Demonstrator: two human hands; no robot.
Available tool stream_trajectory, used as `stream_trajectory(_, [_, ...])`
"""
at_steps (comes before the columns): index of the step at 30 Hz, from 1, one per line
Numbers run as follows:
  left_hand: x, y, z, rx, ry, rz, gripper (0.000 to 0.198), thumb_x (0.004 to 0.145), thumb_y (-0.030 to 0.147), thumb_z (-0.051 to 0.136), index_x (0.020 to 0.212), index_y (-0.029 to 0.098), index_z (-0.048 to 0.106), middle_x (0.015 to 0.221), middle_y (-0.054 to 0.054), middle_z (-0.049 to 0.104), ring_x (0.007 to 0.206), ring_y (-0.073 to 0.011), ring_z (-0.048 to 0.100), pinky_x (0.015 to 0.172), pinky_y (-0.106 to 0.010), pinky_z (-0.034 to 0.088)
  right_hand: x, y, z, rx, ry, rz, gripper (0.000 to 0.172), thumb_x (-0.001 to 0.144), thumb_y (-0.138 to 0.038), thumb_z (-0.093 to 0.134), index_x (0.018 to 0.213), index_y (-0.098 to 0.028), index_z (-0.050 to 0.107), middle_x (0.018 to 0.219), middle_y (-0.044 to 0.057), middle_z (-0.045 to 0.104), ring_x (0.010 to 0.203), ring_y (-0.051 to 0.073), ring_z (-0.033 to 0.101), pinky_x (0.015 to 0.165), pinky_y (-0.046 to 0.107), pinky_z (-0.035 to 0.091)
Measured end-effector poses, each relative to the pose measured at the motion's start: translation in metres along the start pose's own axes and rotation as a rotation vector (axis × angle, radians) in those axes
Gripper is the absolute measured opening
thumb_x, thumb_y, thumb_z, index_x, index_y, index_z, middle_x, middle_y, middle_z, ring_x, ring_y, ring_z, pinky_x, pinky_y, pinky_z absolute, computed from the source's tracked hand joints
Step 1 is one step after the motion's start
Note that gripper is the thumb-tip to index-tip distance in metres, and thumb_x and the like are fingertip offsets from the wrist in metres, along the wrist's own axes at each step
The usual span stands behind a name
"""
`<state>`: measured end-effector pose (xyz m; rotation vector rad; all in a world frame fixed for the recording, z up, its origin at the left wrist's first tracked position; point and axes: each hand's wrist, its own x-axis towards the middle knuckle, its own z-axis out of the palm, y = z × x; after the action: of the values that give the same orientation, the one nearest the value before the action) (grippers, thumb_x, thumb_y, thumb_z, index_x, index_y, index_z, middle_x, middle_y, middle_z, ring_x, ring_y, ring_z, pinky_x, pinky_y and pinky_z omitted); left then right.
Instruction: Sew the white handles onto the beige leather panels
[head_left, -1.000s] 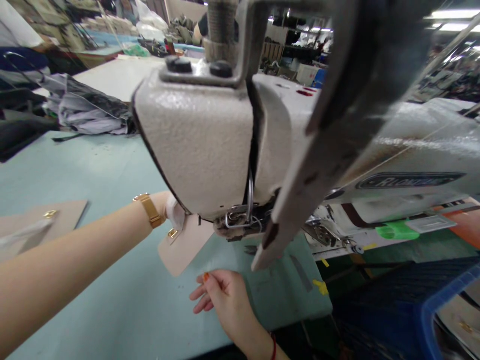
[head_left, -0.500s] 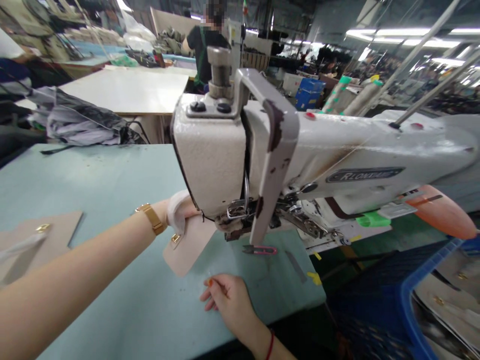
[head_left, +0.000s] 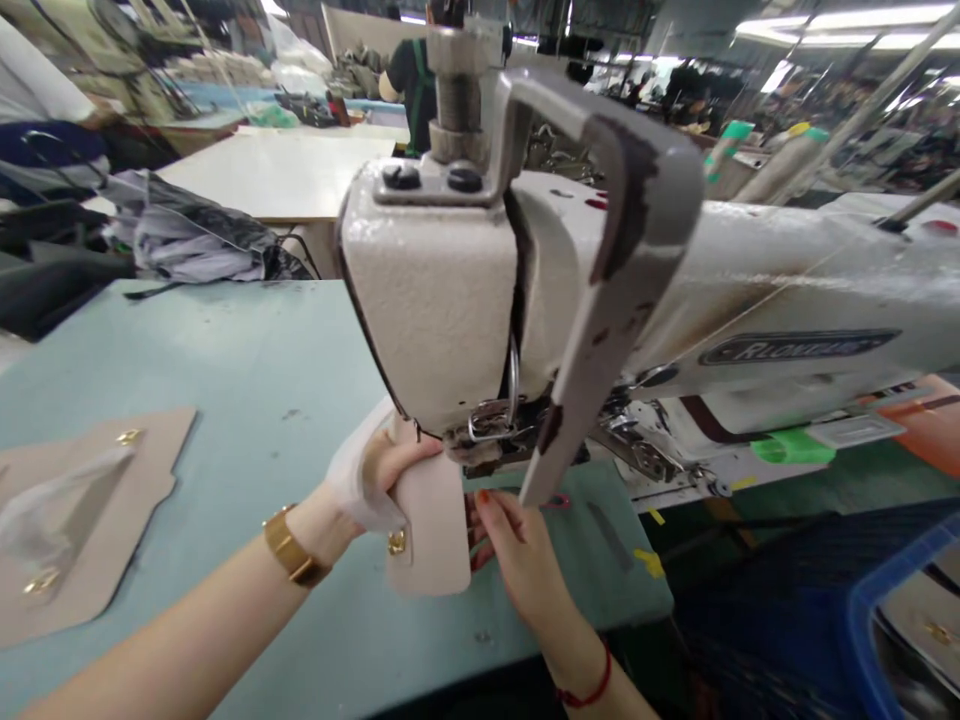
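A beige panel (head_left: 431, 530) with a gold buckle and a white wrapped strap (head_left: 352, 480) lies under the head of a white sewing machine (head_left: 435, 300). My left hand (head_left: 397, 455) is on its upper part, fingers closed on it, partly hidden by the strap and the machine head. At the panel's right edge is my right hand (head_left: 502, 535), its fingers beside and partly behind the edge; the thumb is near the machine's grey guard bar (head_left: 600, 330). Small pink-handled snips (head_left: 557, 501) show partly behind that bar.
Another beige panel (head_left: 150, 490) with gold fittings lies on the pale green table (head_left: 255, 350) at left. A blue crate (head_left: 862, 620) with beige pieces stands at lower right. Crumpled grey fabric (head_left: 195, 235) is at back left. A person (head_left: 418, 90) stands behind the machine.
The panel has turned more upright, and more of my left hand shows. My right hand has moved up and right to the panel's edge. The view has come closer to the machine.
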<state>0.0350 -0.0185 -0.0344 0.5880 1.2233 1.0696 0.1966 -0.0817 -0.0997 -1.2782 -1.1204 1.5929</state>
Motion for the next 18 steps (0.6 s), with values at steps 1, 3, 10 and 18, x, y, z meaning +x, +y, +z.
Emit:
stream_trajectory(1, [-0.001, -0.004, -0.001, 0.0, -0.008, -0.014, 0.033, 0.045, 0.031, 0.088, 0.071, 0.019, 0.072, 0.066, -0.006, 0.071, 0.053, -0.0235, 0.064, 0.048, -0.033, 0.053, 0.002, -0.004, -0.001, -0.03, 0.008, -0.014, 0.054, 0.088, -0.063, 0.048, 0.077, -0.013, 0.064, 0.068, 0.005, 0.062, 0.059, 0.013, 0.057, 0.048, 0.02, 0.043])
stream_trajectory(3, [-0.001, -0.01, -0.001, -0.01, -0.016, -0.027, 0.033, 0.048, 0.031, 0.087, 0.075, 0.017, 0.073, 0.067, -0.006, 0.071, 0.054, -0.024, 0.064, 0.048, -0.032, 0.053, 0.006, -0.01, -0.002, -0.088, 0.012, -0.05, 0.053, 0.088, -0.062, 0.048, 0.073, -0.013, 0.062, 0.067, 0.005, 0.06, 0.061, 0.013, 0.055, 0.049, 0.02, 0.041])
stream_trajectory(10, [0.002, -0.018, -0.003, -0.026, 0.003, 0.058, 0.03, 0.054, 0.025, 0.086, 0.08, 0.016, 0.074, 0.064, -0.005, 0.069, 0.065, -0.0244, 0.067, 0.055, -0.026, 0.056, 0.012, -0.022, 0.006, -0.209, 0.014, -0.137, 0.035, 0.089, -0.042, 0.051, 0.072, -0.012, 0.061, 0.065, 0.002, 0.055, 0.061, 0.012, 0.048, 0.054, 0.021, 0.034])
stream_trajectory(18, [0.007, -0.027, -0.017, -0.047, -0.211, -0.068, 0.017, 0.061, 0.026, 0.084, 0.071, 0.018, 0.072, 0.065, -0.005, 0.071, 0.055, -0.0221, 0.066, 0.057, -0.034, 0.06, 0.013, -0.021, 0.007, -0.2, 0.019, -0.099, 0.036, 0.087, -0.044, 0.052, 0.069, -0.013, 0.057, 0.061, 0.0, 0.048, 0.058, 0.01, 0.043, 0.051, 0.02, 0.03])
